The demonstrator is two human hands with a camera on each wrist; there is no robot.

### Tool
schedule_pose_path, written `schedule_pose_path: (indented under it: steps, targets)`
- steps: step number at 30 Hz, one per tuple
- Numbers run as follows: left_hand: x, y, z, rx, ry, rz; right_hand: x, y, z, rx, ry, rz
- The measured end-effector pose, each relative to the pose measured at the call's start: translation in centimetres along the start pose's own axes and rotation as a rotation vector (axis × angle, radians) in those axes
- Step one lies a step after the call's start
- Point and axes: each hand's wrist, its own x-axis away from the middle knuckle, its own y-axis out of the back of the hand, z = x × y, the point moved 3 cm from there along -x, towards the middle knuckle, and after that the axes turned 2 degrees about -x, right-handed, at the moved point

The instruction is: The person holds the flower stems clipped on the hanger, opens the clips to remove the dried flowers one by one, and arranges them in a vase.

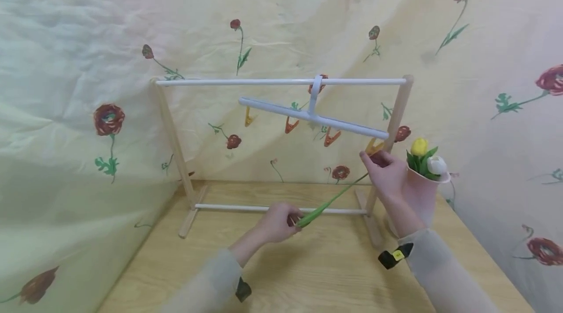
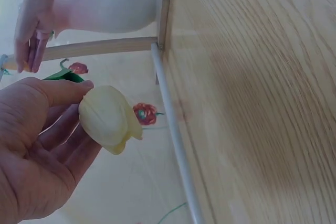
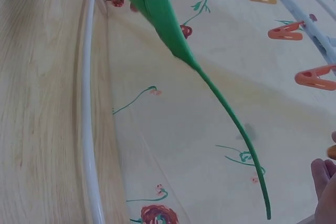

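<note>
My left hand [image 1: 279,222] holds a pale yellow tulip [image 2: 107,119] just below its bloom, which shows at the fingertips in the left wrist view. The green stem [image 3: 231,111] slants up toward the right, its tip free in the right wrist view. At the right, lower end of the tilted hanger [image 1: 281,109], my right hand [image 1: 389,176] pinches a yellow-orange clip [image 1: 374,146]; the fingers partly hide it. Another yellow clip [image 1: 248,117] and two orange clips, one left [image 1: 291,125] and one right [image 1: 332,137], hang along the same bar.
The hanger hooks over the top white rail [image 1: 211,82] of a wooden rack [image 1: 170,132] on the wood-grain table [image 1: 308,264]. Behind my right hand stands a pinkish-white vase [image 1: 424,200] with a yellow tulip [image 1: 419,146] and a white tulip [image 1: 437,165]. Flower-patterned cloth [image 1: 281,49] surrounds the table.
</note>
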Motion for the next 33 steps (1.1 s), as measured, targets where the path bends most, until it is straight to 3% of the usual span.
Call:
schedule_pose_path:
  steps: [4, 7, 10, 12, 15, 17, 21, 25, 33]
  targets:
    - [0.8, 0.8, 0.2, -0.101, -0.015, 0.023, 0.4, 0.2, -0.3, 0.013, -0.001, 0.108]
    - [1.1, 1.2, 0.1, -0.168, -0.035, 0.035, 1.0, 0.3, -0.5, 0.11, 0.056, 0.196]
    - [1.3, 1.5, -0.1, -0.229, -0.055, 0.037, 2.1, 0.2, 0.1, 0.28, 0.268, 0.25]
    - [1.4, 1.8, -0.3, -0.263, -0.06, 0.033, 3.1, -0.3, 1.0, 0.381, 0.477, 0.282]
    - [1.5, 2.2, -0.7, -0.294, -0.072, 0.02, 4.9, -1.3, 2.7, 0.418, 0.775, 0.361]
    - [1.6, 2.6, -1.2, -0.299, -0.082, 0.01, 6.0, -2.0, 3.6, 0.422, 0.891, 0.436]
    - [1.7, 3.2, -2.2, -0.314, -0.114, -0.006, 8.0, -3.2, 4.5, 0.483, 0.939, 0.596]
    - [1.7, 3.6, -3.1, -0.387, -0.144, -0.023, 9.6, -4.1, 4.6, 0.576, 0.956, 0.697]
    - [2.1, 4.4, -4.6, -0.505, -0.179, -0.055, 11.7, -4.8, 4.2, 0.629, 1.124, 0.712]
